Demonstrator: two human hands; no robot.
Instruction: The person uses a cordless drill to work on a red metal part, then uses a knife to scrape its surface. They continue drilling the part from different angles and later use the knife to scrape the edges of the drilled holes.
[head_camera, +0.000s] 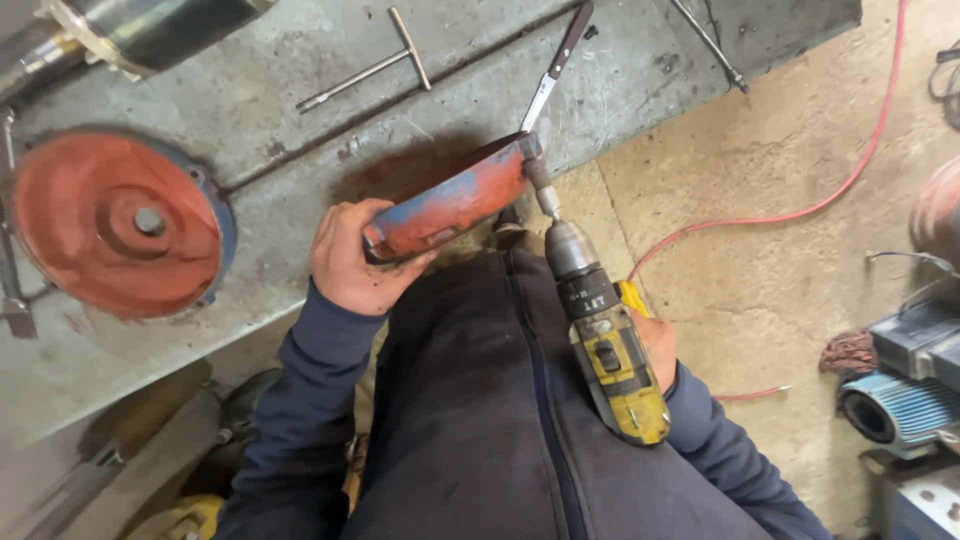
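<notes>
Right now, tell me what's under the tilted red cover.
The grey workbench and the cover's dark shadow. The left hand grips the red cover; its underside is hidden.

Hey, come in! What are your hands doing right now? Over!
Left hand grips red-blue metal cover, propped on its edge on the bench. Right hand holds yellow drill, bit against cover's rim. Nothing in the way.
</notes>
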